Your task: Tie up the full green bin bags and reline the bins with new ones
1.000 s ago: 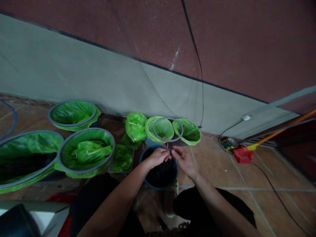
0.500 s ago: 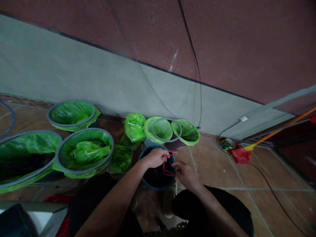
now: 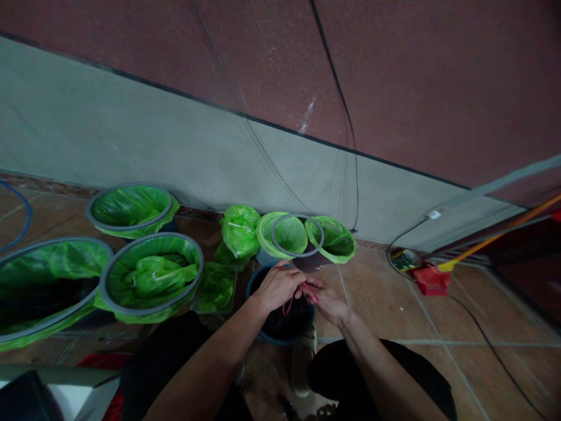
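Note:
Both my hands meet over a blue bucket with a dark bag inside, on the tiled floor in front of me. My left hand is closed, pinching a thin red string that hangs in a loop below my fingers. My right hand is also closed, its fingertips pinching the same red string right beside the left hand. A grey ring lies just beyond the bucket, across small green-lined pots.
Large grey-rimmed tubs lined with green plastic stand at the left, another tub behind them. A knotted green bag sits by the wall. Cables, a red dustpan and an orange handle lie at the right.
My right hand dropped away, then came back up to the left hand. The red string first stood up between my fingers and now hangs in a loop under both hands.

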Action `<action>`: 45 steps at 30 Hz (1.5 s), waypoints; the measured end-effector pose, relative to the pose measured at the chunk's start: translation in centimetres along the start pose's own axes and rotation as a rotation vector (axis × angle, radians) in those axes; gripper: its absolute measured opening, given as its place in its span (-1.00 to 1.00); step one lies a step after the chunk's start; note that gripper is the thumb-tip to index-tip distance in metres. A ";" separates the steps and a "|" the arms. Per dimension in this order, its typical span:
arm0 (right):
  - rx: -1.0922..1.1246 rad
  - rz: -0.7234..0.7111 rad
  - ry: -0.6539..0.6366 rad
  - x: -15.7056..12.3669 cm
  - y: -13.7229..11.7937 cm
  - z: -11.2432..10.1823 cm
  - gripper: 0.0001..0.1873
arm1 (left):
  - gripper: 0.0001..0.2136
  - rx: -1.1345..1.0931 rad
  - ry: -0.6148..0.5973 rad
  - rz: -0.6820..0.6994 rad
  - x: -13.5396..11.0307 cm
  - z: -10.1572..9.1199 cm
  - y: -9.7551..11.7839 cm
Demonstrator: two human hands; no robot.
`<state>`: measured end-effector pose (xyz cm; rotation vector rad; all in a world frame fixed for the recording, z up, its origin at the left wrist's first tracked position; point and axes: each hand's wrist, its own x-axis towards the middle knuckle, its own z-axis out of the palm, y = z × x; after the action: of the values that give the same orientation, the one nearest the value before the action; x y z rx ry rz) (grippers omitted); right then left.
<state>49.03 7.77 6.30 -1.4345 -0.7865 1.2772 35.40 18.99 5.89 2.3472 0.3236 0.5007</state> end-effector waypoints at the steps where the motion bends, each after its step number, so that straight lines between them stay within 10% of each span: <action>1: 0.030 0.039 0.002 0.0 0.0 -0.2 -0.68 | -0.85 0.054 0.042 0.039 0.0 0.2 -0.1; 8: -0.032 -0.075 0.097 1.2 0.8 -1.1 -0.62 | -0.80 0.213 0.251 0.068 0.2 1.2 -0.6; 14: -0.898 -0.383 0.358 0.5 -1.2 -1.3 -0.71 | -0.75 0.141 0.221 -0.111 -0.1 1.0 0.0; 18: -1.197 -0.240 0.448 -0.9 0.0 -2.7 -0.64 | -0.77 0.165 0.140 -0.363 -0.4 0.6 -0.4; 26: -0.879 -0.127 0.424 -2.4 1.6 -3.9 -0.65 | -0.74 -0.425 0.099 -0.704 0.3 1.5 -2.3; 31: -0.753 -0.141 0.383 -2.9 -0.5 -2.6 -0.63 | -0.75 -0.979 0.141 -0.671 1.1 3.1 -1.5; 38: -0.543 -0.209 0.301 -2.2 -3.5 -0.5 -0.74 | -0.90 -0.996 -0.038 -0.378 0.9 3.1 -1.4; 45: 0.185 -0.181 0.363 -0.3 -4.7 0.9 -0.50 | -0.74 -0.754 -0.031 -0.274 0.6 3.0 -0.6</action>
<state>48.81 9.02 10.97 -1.3599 -0.5252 0.8924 37.16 17.87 3.60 1.5506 0.3578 0.3657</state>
